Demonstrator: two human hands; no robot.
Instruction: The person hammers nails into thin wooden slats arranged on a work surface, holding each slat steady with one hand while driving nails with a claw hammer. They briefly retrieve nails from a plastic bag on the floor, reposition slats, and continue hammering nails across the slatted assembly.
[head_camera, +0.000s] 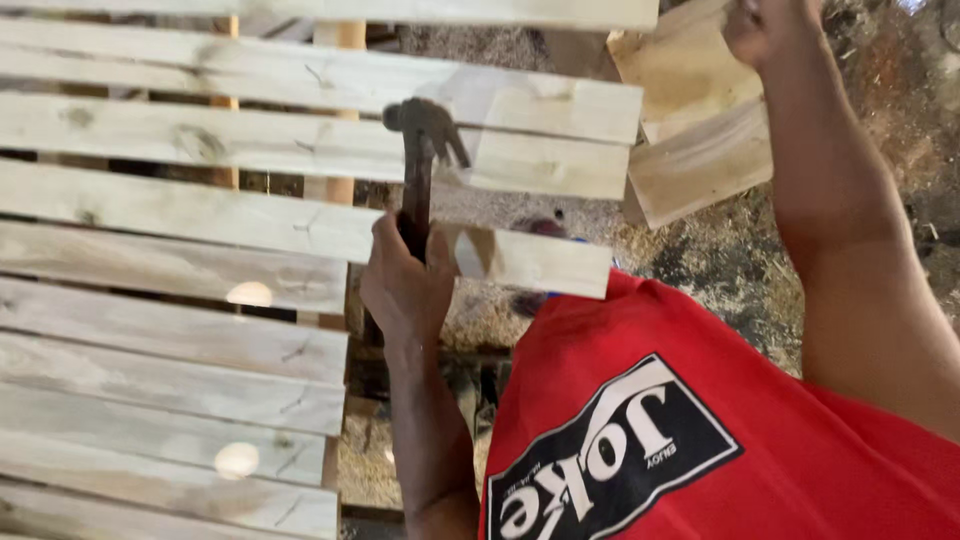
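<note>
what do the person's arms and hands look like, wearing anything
Both arms are bare from wrist to upper arm: no gloves, watch, rings or bands visible on the left hand or the right hand, which is partly cut off at the frame's top. The only clothing in view is a red t-shirt with a black-and-white printed patch.

Red printed shirt (780, 400), sawdust-strewn ground (720, 260) beyond.

Pale wooden slats (250, 140) lie nailed across upright battens (345, 190).
</note>
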